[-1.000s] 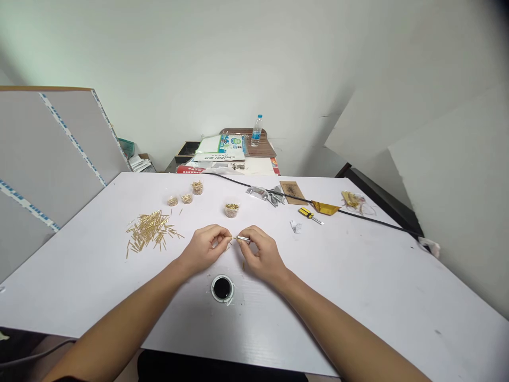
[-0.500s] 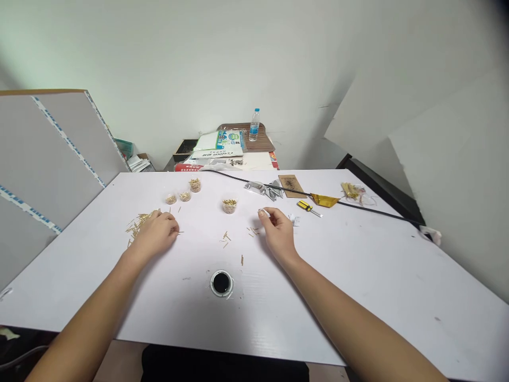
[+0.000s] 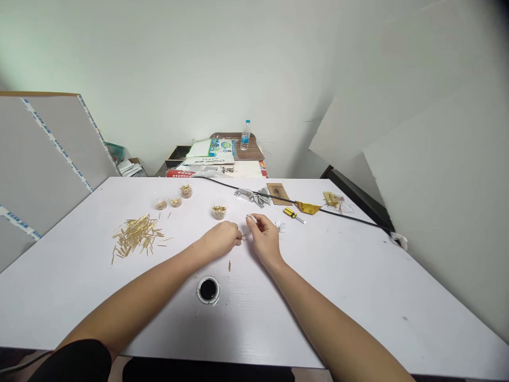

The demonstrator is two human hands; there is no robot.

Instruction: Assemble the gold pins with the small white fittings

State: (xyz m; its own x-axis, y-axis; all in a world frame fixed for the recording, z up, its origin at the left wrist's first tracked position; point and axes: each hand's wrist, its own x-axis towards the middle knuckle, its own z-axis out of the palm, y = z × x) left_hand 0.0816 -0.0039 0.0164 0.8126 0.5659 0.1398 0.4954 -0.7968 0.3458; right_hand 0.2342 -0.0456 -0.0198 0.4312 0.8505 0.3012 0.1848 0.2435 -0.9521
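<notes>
My left hand (image 3: 222, 239) is closed, knuckles up, low over the middle of the table. Its fingertips are hidden, so I cannot tell what they hold. Just past them, a few thin gold pins (image 3: 245, 237) show. Beside it, my right hand (image 3: 265, 239) pinches a small white piece (image 3: 252, 218) between thumb and fingers. A large heap of gold pins (image 3: 137, 233) lies to the left. Behind my left hand stands a clear cup of gold pieces (image 3: 219, 213). Nearer me, a short gold-brown pin (image 3: 229, 266) lies by a round dark-centred disc (image 3: 209, 289).
Three small clear cups, one of them a taller cup (image 3: 185, 191), stand at the back left. A yellow-black screwdriver (image 3: 294, 215), a black cable (image 3: 278, 198), a brown card (image 3: 279, 194) and a bag of gold parts (image 3: 334, 200) lie back right. A bottle (image 3: 245, 136) stands beyond.
My left hand has moved right from the pin heap to beside my right hand, uncovering the heap. My right hand still pinches the white piece. The view has shifted slightly.
</notes>
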